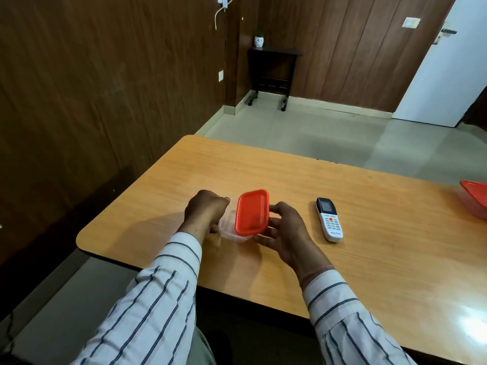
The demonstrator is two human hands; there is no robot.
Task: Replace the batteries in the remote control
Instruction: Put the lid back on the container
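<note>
The right hand (287, 233) grips the right edge of a red lid (253, 212), fingers and thumb curled round the rim, holding it tilted up on its side over the clear container (230, 231). The left hand (205, 209) is curled against the container's left side and steadies it on the wooden table (290, 167). What lies inside the container cannot be made out. The remote control (329, 219) lies face up on the table to the right of the container, just beyond the right hand and apart from it. Well to the right of the container, at the frame's edge, sits a second red-lidded tub (474, 198).
</note>
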